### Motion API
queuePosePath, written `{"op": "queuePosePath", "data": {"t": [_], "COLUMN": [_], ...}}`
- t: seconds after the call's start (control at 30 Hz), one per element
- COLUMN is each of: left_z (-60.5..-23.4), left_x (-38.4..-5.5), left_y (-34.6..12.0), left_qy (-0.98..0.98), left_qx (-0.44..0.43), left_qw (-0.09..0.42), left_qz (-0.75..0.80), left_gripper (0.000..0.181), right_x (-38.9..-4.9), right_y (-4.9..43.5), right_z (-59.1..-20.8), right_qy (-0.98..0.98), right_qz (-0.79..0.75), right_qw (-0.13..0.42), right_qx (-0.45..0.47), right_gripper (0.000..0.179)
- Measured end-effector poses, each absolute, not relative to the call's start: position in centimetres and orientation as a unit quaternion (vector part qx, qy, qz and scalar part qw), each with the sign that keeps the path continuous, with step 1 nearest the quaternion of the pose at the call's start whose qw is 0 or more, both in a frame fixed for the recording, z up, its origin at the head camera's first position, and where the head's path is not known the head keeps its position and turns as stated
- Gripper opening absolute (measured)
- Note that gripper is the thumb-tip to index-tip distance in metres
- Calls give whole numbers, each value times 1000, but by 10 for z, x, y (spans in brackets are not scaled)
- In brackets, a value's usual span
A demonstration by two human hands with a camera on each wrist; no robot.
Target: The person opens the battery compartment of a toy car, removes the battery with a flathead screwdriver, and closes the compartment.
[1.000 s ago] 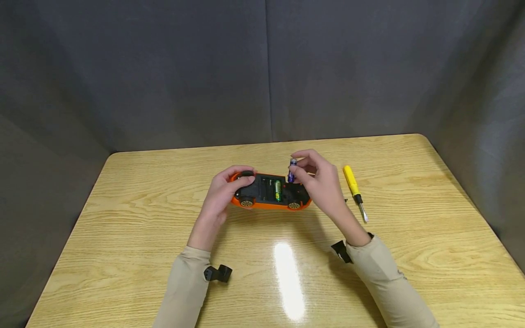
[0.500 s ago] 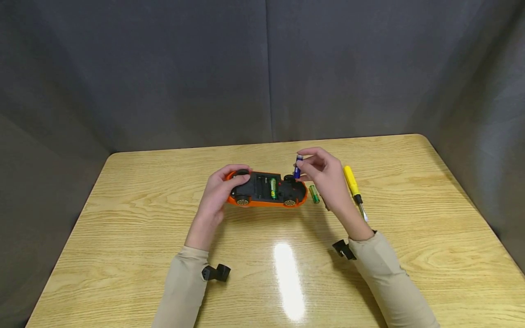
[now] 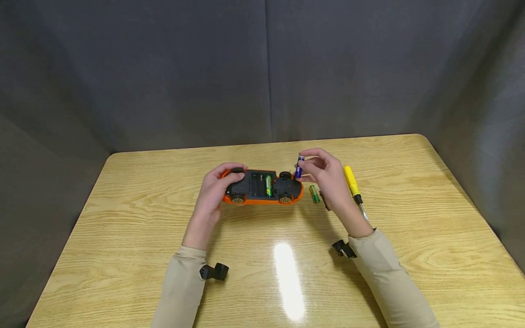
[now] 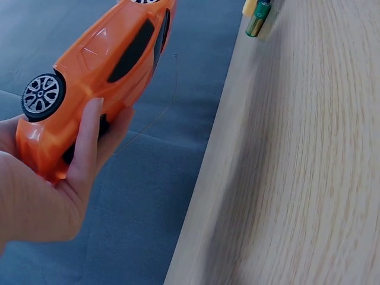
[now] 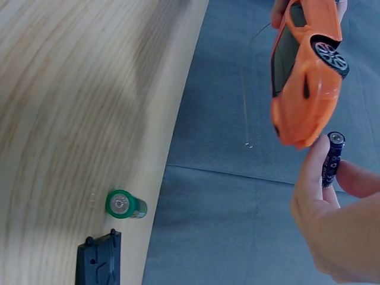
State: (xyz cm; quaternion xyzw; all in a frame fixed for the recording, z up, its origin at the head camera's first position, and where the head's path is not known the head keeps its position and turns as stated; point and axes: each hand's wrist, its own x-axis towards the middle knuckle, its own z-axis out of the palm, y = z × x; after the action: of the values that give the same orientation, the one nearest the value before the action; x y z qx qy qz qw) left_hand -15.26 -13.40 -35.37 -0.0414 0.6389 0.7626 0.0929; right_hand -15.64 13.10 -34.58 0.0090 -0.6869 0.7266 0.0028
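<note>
An orange toy car (image 3: 288, 187) is held underside up by my left hand (image 3: 210, 193), which grips one end with the thumb across the black base. In its uncovered battery compartment lies a green battery (image 3: 269, 186). Between thumb and fingers, my right hand (image 3: 331, 182) pinches a dark blue-purple battery (image 3: 299, 168) by the car's other end. The right wrist view shows that battery (image 5: 332, 159) upright, just below the car's tip (image 5: 306, 122). Seen from the left wrist, my fingers wrap the orange body (image 4: 98, 53).
Another green battery (image 3: 314, 194) lies on the wooden table (image 3: 135, 218), right of the car. Beside it is a small black cover (image 3: 324, 200), partly behind my right hand. Farther right lies a yellow-handled screwdriver (image 3: 351, 180). A grey curtain (image 3: 184, 77) stands behind the table.
My left hand has carried the car a little to the left. The right hand, still pinching the purple battery, has shifted slightly right, and the loose green battery has come into view.
</note>
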Motion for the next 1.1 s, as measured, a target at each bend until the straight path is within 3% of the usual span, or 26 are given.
{"op": "queuePosePath", "data": {"t": [0.37,0.73,1.1], "left_z": [-355,-354,-351], "left_x": [-153,-156,-157], "left_y": [-135,-141,-146], "left_qy": [640,630,624], "left_qx": [-41,-58,-66], "left_qw": [88,76,63], "left_qz": [762,770,776], "left_gripper": [24,22,19], "right_x": [-161,-164,-167], "right_y": [136,139,137], "right_z": [-352,-355,-363], "right_qy": [-663,-675,-708], "right_qz": [748,737,701], "right_qw": [-27,-32,-83], "right_qx": [-14,-20,-20], "right_gripper": [17,23,26]}}
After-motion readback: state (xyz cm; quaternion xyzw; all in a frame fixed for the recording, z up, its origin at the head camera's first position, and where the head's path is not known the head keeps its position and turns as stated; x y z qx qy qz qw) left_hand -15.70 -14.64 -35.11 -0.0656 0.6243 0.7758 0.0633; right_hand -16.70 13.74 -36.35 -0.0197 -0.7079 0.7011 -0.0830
